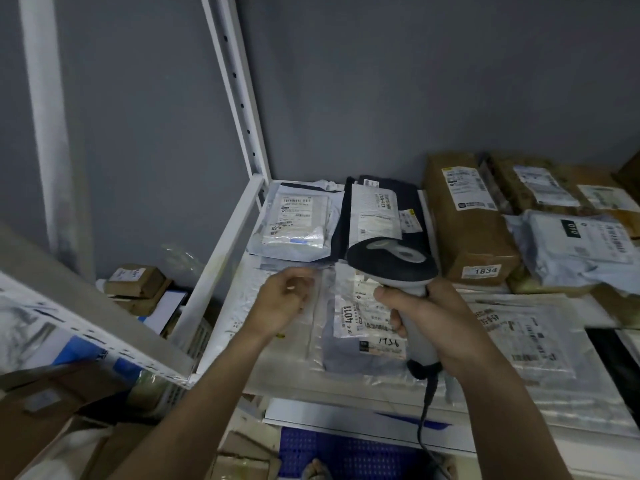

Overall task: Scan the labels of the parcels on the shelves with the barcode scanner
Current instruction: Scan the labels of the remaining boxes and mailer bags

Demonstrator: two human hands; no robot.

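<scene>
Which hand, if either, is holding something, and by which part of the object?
The right hand grips the barcode scanner by its handle, below the head. The left hand holds nothing.

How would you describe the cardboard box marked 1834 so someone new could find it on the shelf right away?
Start at the white metal shelf against the grey wall and look right of the black and grey barcode scanner gripped in the right hand. The long brown cardboard box lies there, running front to back. Unlike neighbouring parcels, its near end carries a white sticker reading 1834.
</scene>
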